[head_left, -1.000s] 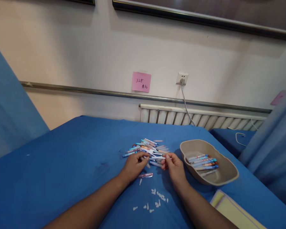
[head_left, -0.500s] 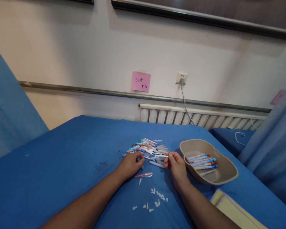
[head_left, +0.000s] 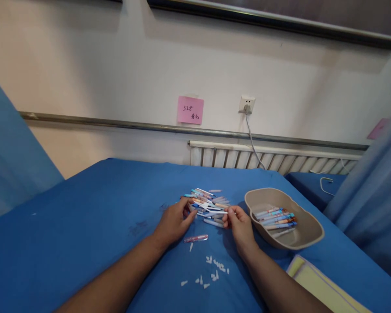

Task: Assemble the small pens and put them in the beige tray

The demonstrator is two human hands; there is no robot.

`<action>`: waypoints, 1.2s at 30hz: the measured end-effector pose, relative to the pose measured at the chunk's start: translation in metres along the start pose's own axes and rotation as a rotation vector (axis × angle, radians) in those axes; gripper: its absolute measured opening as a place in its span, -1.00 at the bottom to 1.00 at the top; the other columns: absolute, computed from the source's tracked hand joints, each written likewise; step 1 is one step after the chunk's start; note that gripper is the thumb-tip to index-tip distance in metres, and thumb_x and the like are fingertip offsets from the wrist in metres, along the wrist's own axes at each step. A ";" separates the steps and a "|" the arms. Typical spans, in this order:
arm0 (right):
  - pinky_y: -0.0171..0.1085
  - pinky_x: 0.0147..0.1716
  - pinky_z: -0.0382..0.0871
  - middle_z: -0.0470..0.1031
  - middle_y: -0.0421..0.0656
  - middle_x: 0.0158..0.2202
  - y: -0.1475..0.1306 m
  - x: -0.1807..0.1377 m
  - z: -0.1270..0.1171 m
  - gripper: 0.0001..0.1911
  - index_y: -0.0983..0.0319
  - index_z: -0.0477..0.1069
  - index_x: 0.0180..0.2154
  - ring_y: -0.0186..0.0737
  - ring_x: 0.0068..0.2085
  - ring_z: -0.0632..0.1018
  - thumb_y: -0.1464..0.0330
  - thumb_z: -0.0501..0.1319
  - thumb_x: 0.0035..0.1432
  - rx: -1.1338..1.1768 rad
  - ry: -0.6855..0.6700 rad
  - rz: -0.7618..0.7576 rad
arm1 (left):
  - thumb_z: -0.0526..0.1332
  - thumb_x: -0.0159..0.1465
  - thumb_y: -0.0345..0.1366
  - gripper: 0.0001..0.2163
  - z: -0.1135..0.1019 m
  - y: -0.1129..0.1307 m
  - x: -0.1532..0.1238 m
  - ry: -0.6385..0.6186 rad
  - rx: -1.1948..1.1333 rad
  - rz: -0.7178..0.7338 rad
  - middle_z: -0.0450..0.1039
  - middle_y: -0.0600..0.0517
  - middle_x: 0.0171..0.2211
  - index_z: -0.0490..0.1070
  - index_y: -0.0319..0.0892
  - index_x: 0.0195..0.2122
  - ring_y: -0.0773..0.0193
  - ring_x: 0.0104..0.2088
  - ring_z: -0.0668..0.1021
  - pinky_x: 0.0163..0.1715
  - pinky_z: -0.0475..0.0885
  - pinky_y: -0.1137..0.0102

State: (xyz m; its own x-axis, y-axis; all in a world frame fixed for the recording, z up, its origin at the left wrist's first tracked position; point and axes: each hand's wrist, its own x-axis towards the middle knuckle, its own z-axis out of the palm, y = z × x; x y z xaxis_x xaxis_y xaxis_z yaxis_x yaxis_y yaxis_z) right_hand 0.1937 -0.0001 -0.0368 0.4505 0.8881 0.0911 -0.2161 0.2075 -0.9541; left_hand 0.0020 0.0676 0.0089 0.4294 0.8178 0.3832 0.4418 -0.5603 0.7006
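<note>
A heap of coloured pens (head_left: 206,202) lies on the blue cloth (head_left: 91,217). My left hand (head_left: 173,221) reaches into the heap's left edge, fingers spread over the pens; what it grips is hidden. My right hand (head_left: 240,226) pinches one end of a thin white pen (head_left: 217,212) that points left toward the heap. A pink-tinted clear pen barrel (head_left: 196,238) lies alone just below my left hand. Small white tips (head_left: 215,267) are scattered nearer to me.
A beige tray (head_left: 308,237) holding several pens stands to the right of my right hand. A yellow pad (head_left: 326,289) lies at the lower right corner. A radiator (head_left: 263,158) and a wall with a pink note (head_left: 190,110) stand behind.
My left hand let go of the white pen's left end and moved up-left into the heap. My right hand keeps the pen, shifted slightly.
</note>
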 end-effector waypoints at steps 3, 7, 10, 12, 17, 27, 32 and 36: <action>-0.39 -0.59 0.17 0.40 -0.29 -0.61 -0.001 -0.001 0.001 -0.67 0.23 0.36 -0.44 -0.40 -0.63 0.32 0.08 0.22 0.01 0.011 -0.011 0.003 | 0.22 0.09 -0.19 -0.78 0.007 -0.007 0.003 0.038 -0.151 -0.090 0.41 0.10 -0.51 0.40 -0.17 -0.27 0.30 -0.50 0.44 -0.47 0.30 0.46; -0.39 -0.59 0.17 0.40 -0.28 -0.60 -0.001 -0.001 0.001 -0.65 0.23 0.35 -0.44 -0.40 -0.62 0.33 0.06 0.22 0.00 0.010 -0.014 0.009 | 0.30 0.01 -0.20 -0.75 0.015 -0.014 0.009 0.115 -0.472 -0.226 0.44 0.08 -0.46 0.36 -0.21 -0.34 0.31 -0.44 0.49 -0.40 0.39 0.44; -0.39 -0.59 0.17 0.40 -0.27 -0.59 -0.001 -0.001 0.001 -0.66 0.22 0.35 -0.43 -0.38 -0.62 0.33 0.06 0.21 0.01 0.019 -0.015 0.008 | 0.35 -0.05 -0.19 -0.69 0.018 -0.010 0.011 0.120 -0.685 -0.354 0.45 0.08 -0.50 0.34 -0.23 -0.35 0.33 -0.48 0.50 -0.44 0.40 0.45; -0.38 -0.59 0.18 0.39 -0.28 -0.59 -0.001 -0.002 0.001 -0.67 0.22 0.35 -0.42 -0.38 -0.61 0.33 0.07 0.20 0.03 0.030 -0.020 0.003 | 0.37 -0.08 -0.19 -0.65 0.018 -0.006 0.010 0.100 -0.773 -0.408 0.46 0.08 -0.51 0.33 -0.23 -0.34 0.34 -0.51 0.51 -0.46 0.41 0.45; -0.37 -0.57 0.19 0.40 -0.27 -0.58 -0.004 -0.003 0.002 -0.68 0.21 0.35 -0.41 -0.36 -0.60 0.34 0.08 0.19 0.05 0.021 -0.013 -0.020 | 0.40 -0.13 -0.18 -0.62 0.019 0.000 0.007 0.052 -0.867 -0.439 0.49 0.07 -0.49 0.32 -0.22 -0.35 0.33 -0.49 0.53 -0.42 0.44 0.43; -0.37 -0.56 0.24 0.47 -0.21 -0.53 -0.003 -0.007 0.007 -0.66 0.24 0.40 -0.35 -0.36 -0.58 0.40 0.10 0.26 -0.01 0.155 -0.082 0.075 | 0.40 -0.11 -0.24 -0.65 0.025 0.006 0.004 0.125 -0.851 -0.350 0.54 0.02 -0.42 0.33 -0.22 -0.35 0.30 -0.43 0.55 -0.39 0.44 0.42; -0.37 -0.59 0.25 0.48 -0.19 -0.53 -0.003 -0.008 0.008 -0.63 0.26 0.41 -0.35 -0.36 -0.59 0.40 0.09 0.30 -0.06 0.215 -0.097 0.135 | 0.38 -0.09 -0.24 -0.66 0.025 0.007 0.002 0.159 -0.804 -0.312 0.55 0.00 -0.38 0.33 -0.22 -0.33 0.25 -0.37 0.57 -0.33 0.45 0.38; -0.38 -0.58 0.24 0.47 -0.22 -0.53 -0.002 -0.008 0.004 -0.66 0.24 0.41 -0.36 -0.36 -0.58 0.39 0.11 0.31 -0.06 0.232 -0.112 0.156 | 0.38 -0.09 -0.28 -0.68 0.026 0.009 0.000 0.144 -0.799 -0.297 0.55 0.00 -0.36 0.35 -0.22 -0.34 0.27 -0.36 0.58 -0.29 0.44 0.39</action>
State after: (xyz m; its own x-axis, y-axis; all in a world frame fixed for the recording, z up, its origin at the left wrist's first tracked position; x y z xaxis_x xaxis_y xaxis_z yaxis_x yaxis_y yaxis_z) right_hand 0.1868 -0.0058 -0.0342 0.3005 0.9537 -0.0086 -0.4737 0.1414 -0.8693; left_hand 0.0263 0.0593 -0.0003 0.2558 0.9547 0.1523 -0.1895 -0.1049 0.9763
